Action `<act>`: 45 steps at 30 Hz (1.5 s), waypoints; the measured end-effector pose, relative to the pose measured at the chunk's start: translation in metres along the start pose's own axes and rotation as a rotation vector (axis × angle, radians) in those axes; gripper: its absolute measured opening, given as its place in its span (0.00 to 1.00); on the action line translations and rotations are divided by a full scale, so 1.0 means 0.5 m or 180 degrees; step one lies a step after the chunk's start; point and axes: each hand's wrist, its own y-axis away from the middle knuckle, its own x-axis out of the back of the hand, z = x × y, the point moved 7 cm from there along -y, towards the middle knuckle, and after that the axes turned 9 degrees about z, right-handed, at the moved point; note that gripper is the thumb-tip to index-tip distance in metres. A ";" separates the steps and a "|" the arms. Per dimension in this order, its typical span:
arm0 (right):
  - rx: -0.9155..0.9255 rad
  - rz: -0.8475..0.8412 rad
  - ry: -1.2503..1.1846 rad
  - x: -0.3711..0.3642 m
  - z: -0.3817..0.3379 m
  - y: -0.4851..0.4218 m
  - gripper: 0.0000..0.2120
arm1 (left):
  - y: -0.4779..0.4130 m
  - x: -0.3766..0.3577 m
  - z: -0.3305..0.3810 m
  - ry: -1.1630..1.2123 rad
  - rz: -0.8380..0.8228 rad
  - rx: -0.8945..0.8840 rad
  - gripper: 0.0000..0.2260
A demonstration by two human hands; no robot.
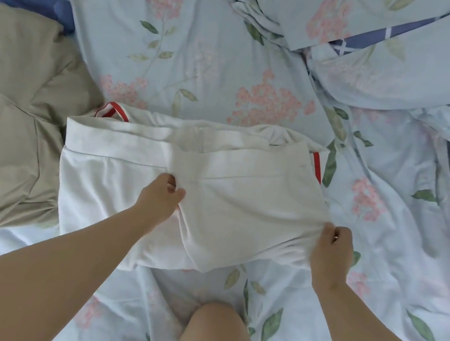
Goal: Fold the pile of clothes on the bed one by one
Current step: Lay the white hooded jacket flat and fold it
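A white garment with red trim [238, 190] lies partly folded in the middle of the bed. My left hand [160, 196] pinches a fold of its cloth near the centre. My right hand [331, 249] grips the garment's right edge, and the fabric is bunched there. A beige garment [9, 119] lies crumpled at the left, beside the white one. A dark blue piece of clothing [37, 5] shows behind the beige one.
The bed is covered by a light blue floral sheet [207, 57]. A rumpled floral duvet with a blue-checked lining [385, 57] lies at the back right. My bare knee [215, 338] rests on the sheet at the front.
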 end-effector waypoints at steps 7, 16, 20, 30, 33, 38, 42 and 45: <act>0.0732 -0.0520 0.1968 0.033 0.051 -0.021 0.19 | 0.006 -0.007 -0.002 -0.0047 -0.0199 -0.0141 0.13; 0.0698 -0.0189 0.1273 -0.098 -0.086 -0.056 0.22 | -0.005 0.023 0.048 -0.0373 0.0355 -0.0944 0.12; 0.0777 -0.0049 0.1529 -0.138 -0.154 -0.092 0.26 | -0.055 0.048 0.082 -0.0501 0.0665 -0.1137 0.23; 0.0447 0.0589 0.0070 -0.087 -0.166 -0.166 0.10 | -0.122 0.046 0.137 -0.1236 0.0229 -0.1065 0.05; 0.0058 0.1025 -0.0855 -0.056 -0.160 -0.202 0.12 | -0.106 0.082 0.166 -0.0206 0.0874 -0.1235 0.04; -0.0174 0.0295 -0.0725 -0.122 -0.149 -0.180 0.19 | -0.120 0.010 0.156 -0.0559 0.0159 -0.1214 0.23; 0.1931 -0.1032 0.0546 -0.203 -0.249 -0.056 0.27 | -0.102 -0.004 0.135 -0.1290 -0.0086 -0.1648 0.32; 0.2465 -0.2125 0.1461 -0.283 -0.236 0.056 0.31 | -0.078 0.022 0.096 -0.1606 0.0122 -0.1844 0.29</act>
